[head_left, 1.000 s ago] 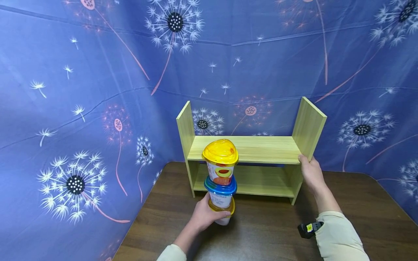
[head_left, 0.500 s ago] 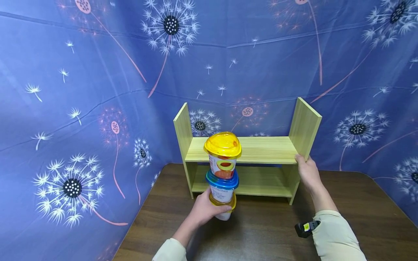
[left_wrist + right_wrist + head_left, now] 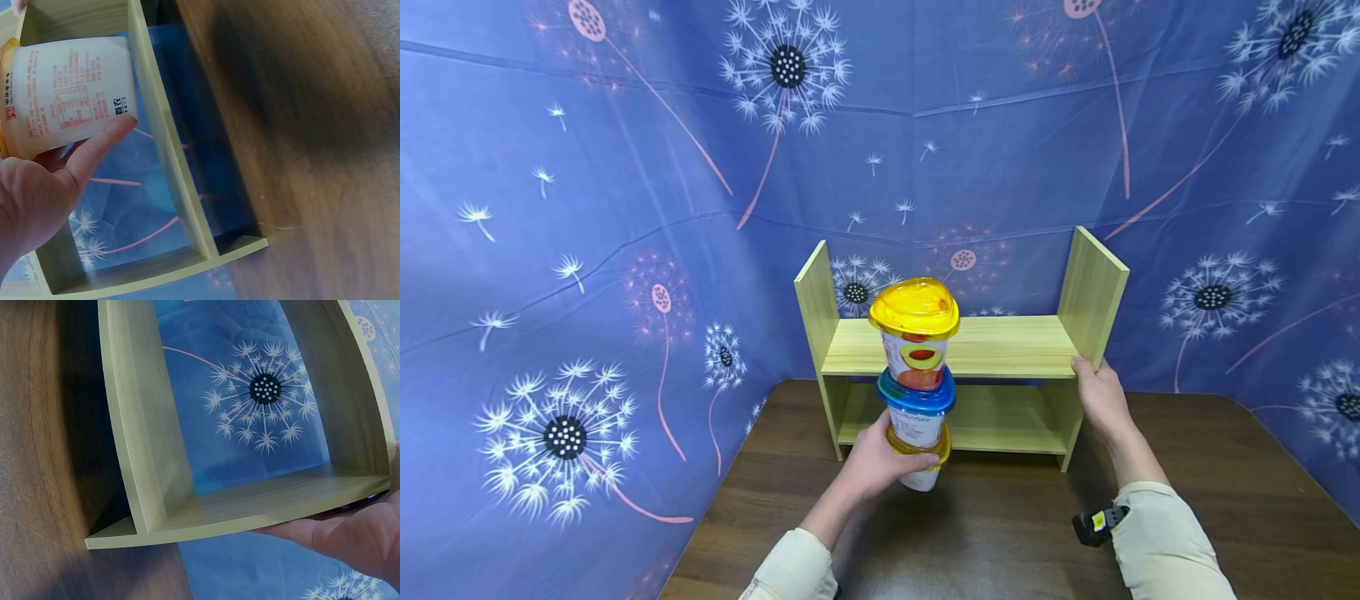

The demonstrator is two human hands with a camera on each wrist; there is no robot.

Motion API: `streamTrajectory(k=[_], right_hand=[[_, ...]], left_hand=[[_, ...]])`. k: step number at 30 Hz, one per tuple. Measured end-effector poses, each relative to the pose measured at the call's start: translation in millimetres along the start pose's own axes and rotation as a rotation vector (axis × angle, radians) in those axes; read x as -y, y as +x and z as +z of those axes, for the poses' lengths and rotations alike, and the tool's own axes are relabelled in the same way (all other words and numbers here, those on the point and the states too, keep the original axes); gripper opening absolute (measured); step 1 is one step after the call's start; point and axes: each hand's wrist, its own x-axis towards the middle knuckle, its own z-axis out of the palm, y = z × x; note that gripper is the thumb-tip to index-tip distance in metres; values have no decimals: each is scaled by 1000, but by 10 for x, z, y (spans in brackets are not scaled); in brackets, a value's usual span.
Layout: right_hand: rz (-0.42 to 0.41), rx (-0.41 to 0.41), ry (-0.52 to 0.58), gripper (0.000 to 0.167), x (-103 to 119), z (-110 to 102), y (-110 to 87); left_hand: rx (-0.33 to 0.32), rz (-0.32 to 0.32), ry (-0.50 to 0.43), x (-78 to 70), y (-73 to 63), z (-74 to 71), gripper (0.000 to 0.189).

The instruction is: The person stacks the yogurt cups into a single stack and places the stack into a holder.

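My left hand [image 3: 880, 458] grips the bottom cup [image 3: 921, 479] of a stack of three lidded cups, held above the table in front of the shelf [image 3: 951, 346]. The middle cup [image 3: 916, 425] has a blue lid, and the top cup [image 3: 914, 358] shows a fruit print under a yellow domed lid. In the left wrist view, the bottom cup [image 3: 75, 94] shows white walls with red print, my thumb lying along it. My right hand [image 3: 1105, 400] holds the shelf's right side panel, thumb at its front edge; most of its fingers are hidden behind the panel.
The pale wooden two-tier shelf stands at the back of a dark wood table [image 3: 1000, 533], its side panels rising above the upper board. Blue dandelion-print cloth [image 3: 625, 208] hangs behind and at the left. A black device [image 3: 1097, 527] sits at my right wrist.
My left hand has raised the stack of cups, which now covers more of the upper board in the head view. The right hand stays at the side panel; the head view has shifted slightly.
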Motion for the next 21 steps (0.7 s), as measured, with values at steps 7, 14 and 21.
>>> streamTrajectory(k=[7, 14, 21], right_hand=[[4, 13, -21, 69, -7, -13, -4], [6, 2, 0, 68, -26, -26, -24], [1, 7, -13, 67, -17, -2, -2]], left_hand=[[10, 27, 10, -126, 39, -37, 66], [13, 30, 27, -277, 120, -38, 66], [6, 63, 24, -459, 220, -69, 66]])
